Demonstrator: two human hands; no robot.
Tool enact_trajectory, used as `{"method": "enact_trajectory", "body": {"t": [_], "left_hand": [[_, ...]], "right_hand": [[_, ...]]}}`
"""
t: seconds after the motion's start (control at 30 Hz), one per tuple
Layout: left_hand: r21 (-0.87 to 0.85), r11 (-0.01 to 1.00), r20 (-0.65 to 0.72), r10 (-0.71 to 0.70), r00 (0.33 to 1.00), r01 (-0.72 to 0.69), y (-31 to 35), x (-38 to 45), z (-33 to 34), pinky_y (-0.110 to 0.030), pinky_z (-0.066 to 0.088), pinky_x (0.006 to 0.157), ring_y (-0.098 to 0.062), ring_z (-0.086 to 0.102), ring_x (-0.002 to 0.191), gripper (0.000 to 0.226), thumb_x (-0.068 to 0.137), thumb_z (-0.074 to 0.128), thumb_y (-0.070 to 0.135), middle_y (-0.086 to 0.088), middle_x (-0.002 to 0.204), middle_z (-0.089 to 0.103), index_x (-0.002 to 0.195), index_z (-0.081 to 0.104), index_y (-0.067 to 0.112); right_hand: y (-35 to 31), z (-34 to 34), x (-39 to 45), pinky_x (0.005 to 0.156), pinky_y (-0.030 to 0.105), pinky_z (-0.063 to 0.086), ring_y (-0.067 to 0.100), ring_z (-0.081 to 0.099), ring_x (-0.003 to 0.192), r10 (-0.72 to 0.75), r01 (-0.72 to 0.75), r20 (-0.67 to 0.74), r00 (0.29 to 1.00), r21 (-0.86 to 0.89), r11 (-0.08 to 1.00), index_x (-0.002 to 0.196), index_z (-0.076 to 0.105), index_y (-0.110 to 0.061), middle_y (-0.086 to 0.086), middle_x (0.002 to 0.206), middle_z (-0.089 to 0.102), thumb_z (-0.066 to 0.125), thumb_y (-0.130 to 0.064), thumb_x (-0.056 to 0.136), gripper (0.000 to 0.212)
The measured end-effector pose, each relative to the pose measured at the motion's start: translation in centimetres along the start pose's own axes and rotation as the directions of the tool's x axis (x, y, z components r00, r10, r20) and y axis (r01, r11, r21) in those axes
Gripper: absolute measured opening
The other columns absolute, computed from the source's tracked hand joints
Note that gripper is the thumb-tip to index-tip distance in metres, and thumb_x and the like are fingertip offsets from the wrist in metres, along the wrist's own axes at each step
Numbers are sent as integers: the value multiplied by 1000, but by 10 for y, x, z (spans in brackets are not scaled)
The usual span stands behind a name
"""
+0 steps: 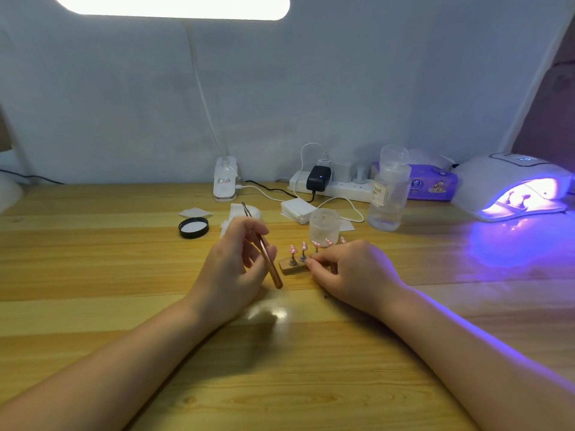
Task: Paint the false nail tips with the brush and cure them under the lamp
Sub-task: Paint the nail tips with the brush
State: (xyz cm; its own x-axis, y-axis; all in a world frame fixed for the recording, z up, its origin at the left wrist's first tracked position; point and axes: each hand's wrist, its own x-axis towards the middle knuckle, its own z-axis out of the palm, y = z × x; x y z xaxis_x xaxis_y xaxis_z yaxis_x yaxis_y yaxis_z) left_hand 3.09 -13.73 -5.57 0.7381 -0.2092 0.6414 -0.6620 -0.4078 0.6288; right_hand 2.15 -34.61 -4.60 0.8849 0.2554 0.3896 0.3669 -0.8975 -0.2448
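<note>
Forearms: both of ours lay on the bench, running in from its near edge toward the middle
Left hand [236, 265]: curled round the brush [263, 247], a slim copper-coloured tool; its long axis ran from the near right up to the far left, one end poking out past the fingers
Right hand [348, 269]: fingertips pinched the right end of the small wooden holder [291, 267], steadying it at mid-bench
Nail tips [303, 246]: pink, upright on little stands in a row along the holder, running left to right; they stood just right of the brush hand, between our two hands
Key relation: we judged the left hand nearer the leftmost tips; the brush would have to swing right to reach them
Jar [324, 227]: frosted, just behind the tips; its black lid [193, 227] lay apart to the left
Curing lamp [513, 188]: lit violet at the far right corner, well apart from the holder
</note>
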Motion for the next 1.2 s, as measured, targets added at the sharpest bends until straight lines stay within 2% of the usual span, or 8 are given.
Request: {"method": "enact_trajectory", "body": {"t": [0.23, 0.53, 0.63, 0.73, 0.83, 0.97, 1.13, 1.2], "left_hand": [[34, 998, -35, 52, 998, -51, 3, -3, -2, -44, 50, 60, -16, 59, 67, 19, 92, 44, 47, 4, 80, 58, 99, 46, 29], [1, 999, -9, 34, 999, -34, 6, -4, 1, -48, 51, 63, -17, 62, 70, 16, 95, 38, 43, 6, 83, 62, 100, 49, 32], [5, 1000, 31, -4, 1000, 4, 6, -4, 2, -39, 52, 67, -15, 62, 73, 8, 94, 45, 41, 4, 84, 61, 101, 46, 38], [13, 1000, 119, -12, 993, 10, 7, -5, 4, -23, 49, 73, -9, 60, 82, 21, 92, 51, 41, 8, 92, 59, 109, 46, 29], [-29, 999, 172, -40, 984, 45, 9, -6, 6, -31, 52, 80, -14, 65, 88, 28, 90, 51, 39, 7, 101, 59, 114, 43, 28], [-83, 993, 214, -65, 975, 84, 11, -8, 11, -39, 54, 85, -14, 68, 91, 30, 88, 52, 44, 12, 109, 58, 114, 40, 34], [-58, 994, 170, -78, 982, 89, 8, -7, 9, -9, 45, 78, -2, 62, 91, 28, 87, 50, 54, 17, 106, 57, 108, 39, 39], [-63, 993, 152, -84, 985, 95, 11, -6, 7, -11, 47, 75, -3, 63, 90, 31, 85, 49, 59, 16, 103, 57, 107, 39, 39]], "right_hand": [[-10, 8, 7, 64, 32, 52, 19, 62, 79, 101, -102, -21, 995, -39, 994, 101, 71, -24, -1, 85, 70, 43, -46, 97, 36], [-12, 8, 9, 66, 31, 53, 16, 63, 84, 97, -97, 8, 995, -20, 995, 107, 70, -31, -4, 91, 71, 45, -46, 96, 31], [-12, 9, 8, 64, 30, 52, 16, 63, 83, 87, -87, -19, 996, -8, 996, 106, 70, -31, -4, 91, 71, 48, -43, 95, 28], [-13, 9, 3, 63, 32, 51, 16, 61, 78, 70, -67, -72, 995, 45, 997, 97, 72, -25, -6, 83, 68, 53, -38, 93, 24], [-13, 8, -1, 58, 31, 48, 13, 55, 68, 92, -71, -159, 983, 136, 988, 80, 69, -22, -11, 67, 57, 61, -35, 87, 16], [-10, 9, -3, 66, 32, 54, 9, 64, 71, 171, -124, -162, 972, 262, 957, 85, 73, -24, -11, 73, 69, 68, -32, 78, 12], [-6, 12, -1, 64, 27, 53, 1, 59, 59, 225, -164, -139, 964, 353, 921, 81, 71, -27, -13, 69, 68, 71, -27, 75, 6], [-4, 12, -1, 61, 24, 50, -1, 56, 57, 224, -159, -126, 966, 390, 907, 80, 72, -27, -14, 67, 67, 72, -25, 76, 5]]}}
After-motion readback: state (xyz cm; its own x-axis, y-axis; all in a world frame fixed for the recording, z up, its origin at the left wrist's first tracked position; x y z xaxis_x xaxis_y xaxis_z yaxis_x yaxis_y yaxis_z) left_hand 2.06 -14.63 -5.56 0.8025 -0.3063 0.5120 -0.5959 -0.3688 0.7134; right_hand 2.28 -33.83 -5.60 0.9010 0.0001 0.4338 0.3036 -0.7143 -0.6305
